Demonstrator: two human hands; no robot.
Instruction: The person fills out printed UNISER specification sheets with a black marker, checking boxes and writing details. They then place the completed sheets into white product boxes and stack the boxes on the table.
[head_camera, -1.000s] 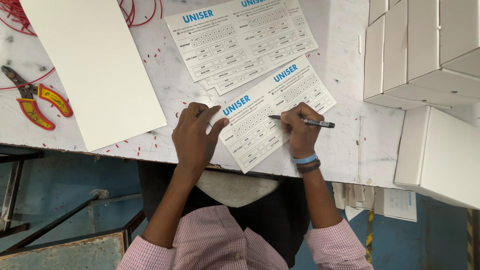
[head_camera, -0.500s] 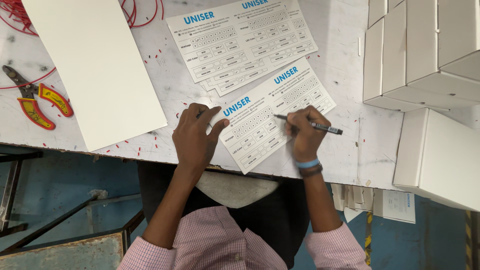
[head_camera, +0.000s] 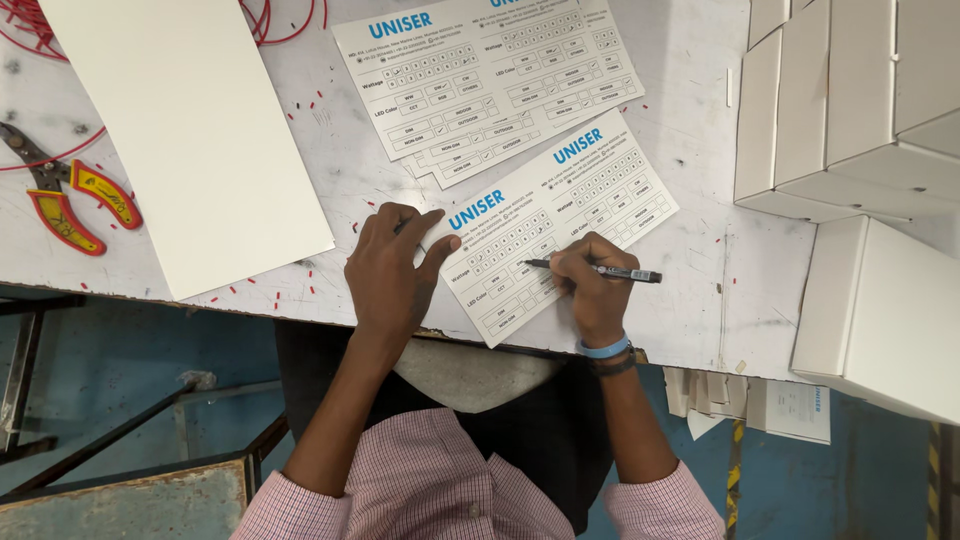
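Scuffed white tabletop (head_camera: 700, 270) carries a thin, light printed form sheet (head_camera: 560, 225) at its near edge, flimsy and best pinned flat, as the left hand (head_camera: 390, 275) does with spread fingers, while the right hand (head_camera: 590, 285) grips a black pen (head_camera: 600, 270), tip on the sheet.

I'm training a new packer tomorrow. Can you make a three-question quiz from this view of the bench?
1. True or false: the right hand holds a pen with its tip on the printed sheet.
2. What does the left hand do? A. grips the pliers B. presses the sheet's edge C. lifts a box
3. What colour are the handles of the pliers?

Key: 1 true; 2 B; 3 red and yellow.
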